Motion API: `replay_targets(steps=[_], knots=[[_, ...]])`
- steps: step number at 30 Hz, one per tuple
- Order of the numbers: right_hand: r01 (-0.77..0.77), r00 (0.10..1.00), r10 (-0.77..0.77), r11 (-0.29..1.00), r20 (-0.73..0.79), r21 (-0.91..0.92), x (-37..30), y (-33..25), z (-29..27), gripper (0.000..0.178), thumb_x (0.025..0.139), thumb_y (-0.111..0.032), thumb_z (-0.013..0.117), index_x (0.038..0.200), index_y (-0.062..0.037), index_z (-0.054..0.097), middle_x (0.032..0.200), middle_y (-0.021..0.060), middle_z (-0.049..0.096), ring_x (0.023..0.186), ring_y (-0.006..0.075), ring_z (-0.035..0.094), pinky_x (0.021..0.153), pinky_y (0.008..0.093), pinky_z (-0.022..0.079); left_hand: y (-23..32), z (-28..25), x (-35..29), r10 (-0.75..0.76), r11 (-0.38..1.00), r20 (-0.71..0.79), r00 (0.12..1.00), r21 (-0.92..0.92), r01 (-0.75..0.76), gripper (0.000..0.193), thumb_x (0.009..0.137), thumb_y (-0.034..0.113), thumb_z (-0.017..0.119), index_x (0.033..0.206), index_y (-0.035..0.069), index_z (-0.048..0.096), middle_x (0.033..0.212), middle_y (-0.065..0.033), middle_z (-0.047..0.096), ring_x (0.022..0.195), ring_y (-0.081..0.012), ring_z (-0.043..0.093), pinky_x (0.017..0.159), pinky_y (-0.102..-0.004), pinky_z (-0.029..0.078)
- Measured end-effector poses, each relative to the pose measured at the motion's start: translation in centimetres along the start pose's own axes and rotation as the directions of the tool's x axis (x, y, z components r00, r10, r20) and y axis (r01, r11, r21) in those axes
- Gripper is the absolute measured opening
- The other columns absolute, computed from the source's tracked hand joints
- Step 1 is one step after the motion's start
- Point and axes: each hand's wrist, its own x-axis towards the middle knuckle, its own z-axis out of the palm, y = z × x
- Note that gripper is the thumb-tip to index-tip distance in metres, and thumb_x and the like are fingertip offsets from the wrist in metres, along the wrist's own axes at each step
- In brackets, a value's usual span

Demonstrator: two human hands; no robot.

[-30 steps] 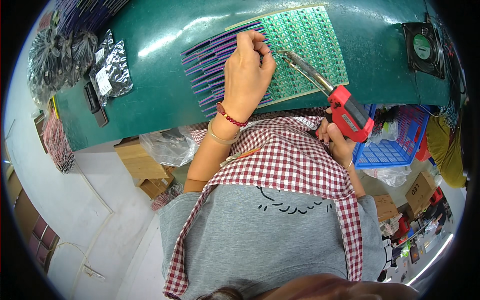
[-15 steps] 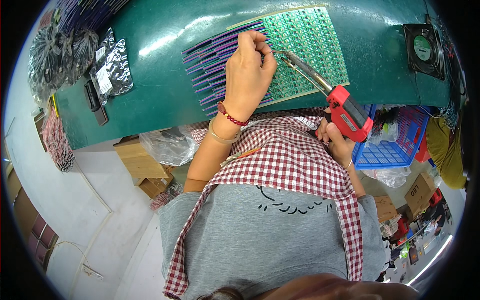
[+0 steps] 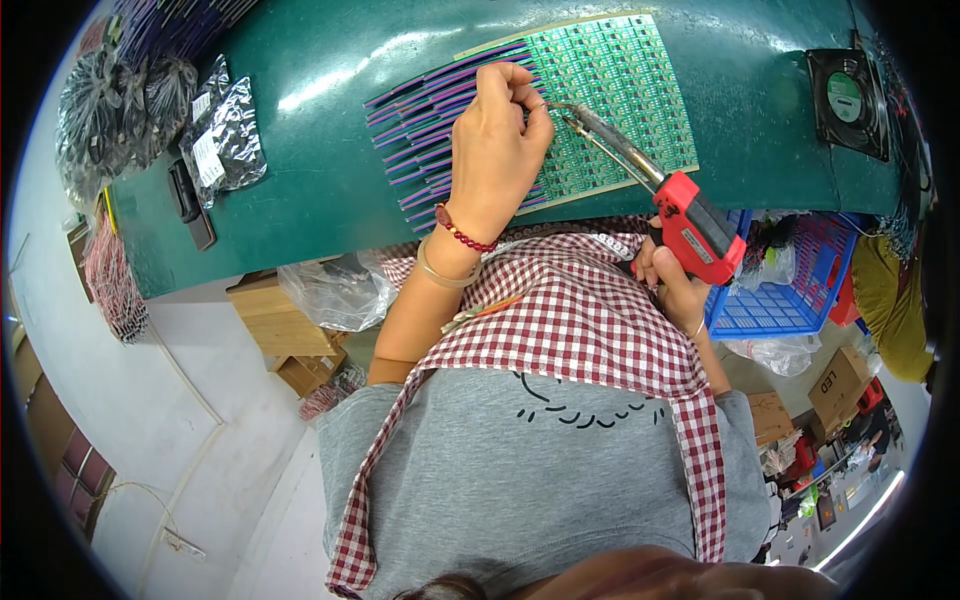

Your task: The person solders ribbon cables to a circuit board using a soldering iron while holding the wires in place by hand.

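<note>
My right hand [image 3: 674,286] is wrapped round the handle of a red and black soldering gun [image 3: 692,228]. The gun's long metal nose slants up and left, its tip close to the fingertips of my left hand [image 3: 495,145]. That left hand is pinched over a green panel of small circuit boards [image 3: 625,105], on what looks like a thin wire whose end is too small to make out clearly. Rows of purple, blue and black wires [image 3: 410,120] stick out from the panel's left part, and my left hand and wrist cover some of them.
The panel lies on a green tabletop [image 3: 320,150]. Bagged dark parts [image 3: 125,120], a silvery bag [image 3: 235,140] and wire bundles stand at the left. A black fan [image 3: 848,100] lies at the right. Below the table's edge are a blue crate [image 3: 780,300] and a wooden box [image 3: 280,315].
</note>
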Motion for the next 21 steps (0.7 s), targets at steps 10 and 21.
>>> replay_targets(steps=[10, 21], knots=[[-0.001, 0.999, 0.001, 1.000, -0.036, -0.017, 0.00, -0.05, 0.19, 0.036, 0.090, -0.004, 0.058, 0.124, 0.0047, 0.050, 0.076, 0.0067, 0.057, 0.060, 0.0105, 0.050, 0.058, 0.0279, 0.045, 0.34, -0.22, 0.11, -0.007, 1.000, -0.012, 1.000, -0.014, 0.007, 0.026, 0.078, -0.003, 0.064, 0.098, 0.001, 0.049, 0.071, -0.0106, 0.064, 0.055, -0.0239, 0.062, 0.051, -0.0348, 0.049], [0.078, 0.996, -0.080, 0.997, -0.048, -0.028, 0.29, -0.48, -0.18, 0.033, 0.090, -0.004, 0.055, 0.121, 0.0048, 0.049, 0.070, 0.0066, 0.053, 0.057, 0.0110, 0.049, 0.055, 0.0277, 0.044, 0.06, -0.11, -0.07, -0.023, 0.999, 0.005, 1.000, -0.033, 0.023, 0.025, 0.080, -0.002, 0.065, 0.099, -0.002, 0.048, 0.074, -0.0052, 0.063, 0.056, -0.0092, 0.051, 0.052, -0.0242, 0.043]])
